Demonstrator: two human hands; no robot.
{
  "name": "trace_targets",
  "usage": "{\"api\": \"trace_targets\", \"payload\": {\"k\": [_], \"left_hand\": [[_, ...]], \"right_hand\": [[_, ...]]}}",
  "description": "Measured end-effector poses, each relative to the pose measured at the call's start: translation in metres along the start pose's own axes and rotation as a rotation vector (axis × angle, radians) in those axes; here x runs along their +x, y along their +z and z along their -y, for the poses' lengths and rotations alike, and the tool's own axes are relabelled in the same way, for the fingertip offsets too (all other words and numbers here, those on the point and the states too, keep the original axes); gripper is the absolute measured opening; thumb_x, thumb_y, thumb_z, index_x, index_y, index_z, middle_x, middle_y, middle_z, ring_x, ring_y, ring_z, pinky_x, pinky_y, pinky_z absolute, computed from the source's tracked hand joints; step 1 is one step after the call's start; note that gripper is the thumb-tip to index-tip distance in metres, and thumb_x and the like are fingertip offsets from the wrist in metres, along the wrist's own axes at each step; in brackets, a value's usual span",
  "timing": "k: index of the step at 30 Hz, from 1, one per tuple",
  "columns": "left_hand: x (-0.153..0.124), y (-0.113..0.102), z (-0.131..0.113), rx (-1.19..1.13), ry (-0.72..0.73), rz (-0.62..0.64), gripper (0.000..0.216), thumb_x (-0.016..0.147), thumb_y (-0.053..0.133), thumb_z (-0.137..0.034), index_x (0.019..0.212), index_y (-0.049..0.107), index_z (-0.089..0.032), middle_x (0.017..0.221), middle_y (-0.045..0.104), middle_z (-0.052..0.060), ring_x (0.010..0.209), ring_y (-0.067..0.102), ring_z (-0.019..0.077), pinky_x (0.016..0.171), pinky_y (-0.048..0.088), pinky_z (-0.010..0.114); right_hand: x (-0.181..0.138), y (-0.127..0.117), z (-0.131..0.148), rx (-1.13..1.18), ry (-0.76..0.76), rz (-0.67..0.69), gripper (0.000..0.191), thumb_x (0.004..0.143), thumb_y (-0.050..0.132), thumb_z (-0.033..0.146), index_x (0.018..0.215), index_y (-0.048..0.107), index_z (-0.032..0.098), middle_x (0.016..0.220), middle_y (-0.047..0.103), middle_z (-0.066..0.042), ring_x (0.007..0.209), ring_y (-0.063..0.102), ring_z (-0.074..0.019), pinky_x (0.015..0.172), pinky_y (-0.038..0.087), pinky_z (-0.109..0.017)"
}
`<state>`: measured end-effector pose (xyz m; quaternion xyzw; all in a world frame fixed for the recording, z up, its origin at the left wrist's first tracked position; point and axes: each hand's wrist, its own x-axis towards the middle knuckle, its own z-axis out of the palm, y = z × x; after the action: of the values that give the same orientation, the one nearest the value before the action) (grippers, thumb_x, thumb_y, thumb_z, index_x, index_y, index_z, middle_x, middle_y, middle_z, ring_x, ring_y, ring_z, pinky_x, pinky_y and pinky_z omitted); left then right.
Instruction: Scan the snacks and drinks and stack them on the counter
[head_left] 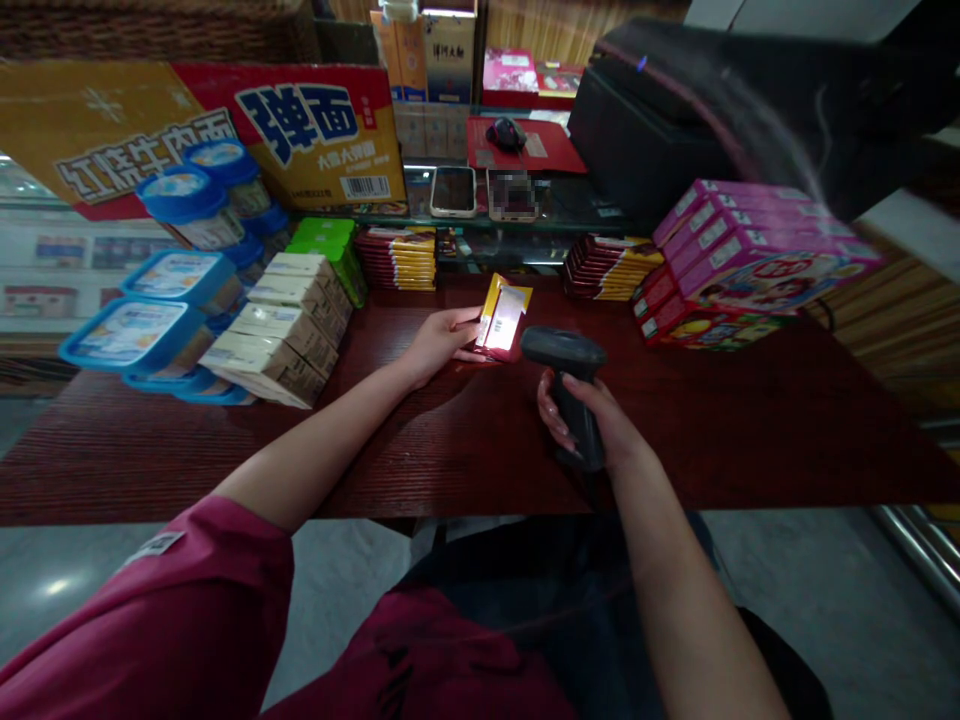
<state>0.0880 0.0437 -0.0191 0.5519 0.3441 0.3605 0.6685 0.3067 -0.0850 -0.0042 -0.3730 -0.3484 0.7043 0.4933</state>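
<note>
My left hand (441,340) grips a small yellow and red packet (504,318), tilted up on the dark red wooden counter (750,420). My right hand (592,415) is wrapped round the handle of a black barcode scanner (564,352). The scanner's head sits just right of the packet and lights its face. Two stacks of similar red and yellow packets lie behind, the left stack (397,258) and the right stack (606,266).
Blue-lidded tubs (150,335) and cream boxes (281,330) crowd the counter's left. Pink boxes (739,265) are piled on the right. Green boxes (330,245), a big noodle carton (225,125), two phones (454,190), a mouse (506,132) and a black machine (675,110) stand behind.
</note>
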Motion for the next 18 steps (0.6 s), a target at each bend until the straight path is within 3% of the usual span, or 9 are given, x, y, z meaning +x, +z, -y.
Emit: {"api": "trace_targets", "payload": {"k": [6,9,12,14,18], "left_hand": [[0.003,-0.001,0.007,0.025,0.047,-0.084,0.049,0.092,0.067,-0.027,0.14,0.063,-0.019,0.124,0.077,0.01,0.097,0.078,0.0215,0.08,0.068,0.036],[0.008,0.003,0.006,0.205,0.241,-0.225,0.047,0.095,0.063,-0.027,0.141,0.063,-0.02,0.132,0.073,0.01,0.112,0.075,0.026,0.086,0.067,0.039],[0.021,0.011,-0.007,0.566,0.528,-0.366,0.041,0.098,0.06,-0.027,0.138,0.067,-0.025,0.135,0.072,0.005,0.123,0.071,0.0251,0.102,0.06,0.036],[0.034,0.022,-0.022,0.793,0.675,-0.359,0.041,0.1,0.057,-0.024,0.14,0.065,-0.027,0.135,0.073,0.003,0.123,0.071,0.0226,0.106,0.056,0.033],[0.069,0.057,-0.051,1.145,0.861,-0.197,0.052,0.101,0.047,-0.01,0.15,0.054,-0.025,0.147,0.063,0.004,0.134,0.063,0.0197,0.112,0.052,0.032]], "right_hand": [[0.002,-0.002,-0.001,0.053,-0.012,-0.061,0.035,0.076,0.082,0.045,0.089,0.068,0.016,0.065,0.058,0.001,0.044,0.045,-0.0089,0.029,0.036,-0.018],[0.005,-0.004,0.001,0.117,-0.059,-0.135,0.035,0.075,0.082,0.046,0.088,0.068,0.016,0.064,0.055,0.003,0.043,0.043,-0.0078,0.029,0.036,-0.017],[0.008,-0.006,0.004,0.192,-0.12,-0.214,0.039,0.07,0.086,0.046,0.087,0.067,0.017,0.063,0.055,0.005,0.043,0.043,-0.0069,0.03,0.036,-0.017],[0.009,-0.008,0.005,0.229,-0.154,-0.266,0.041,0.068,0.087,0.047,0.087,0.066,0.017,0.063,0.055,0.005,0.043,0.043,-0.0065,0.031,0.035,-0.017],[0.009,-0.012,0.006,0.279,-0.204,-0.352,0.043,0.069,0.087,0.049,0.088,0.065,0.017,0.063,0.055,0.006,0.042,0.043,-0.0061,0.031,0.035,-0.017]]}}
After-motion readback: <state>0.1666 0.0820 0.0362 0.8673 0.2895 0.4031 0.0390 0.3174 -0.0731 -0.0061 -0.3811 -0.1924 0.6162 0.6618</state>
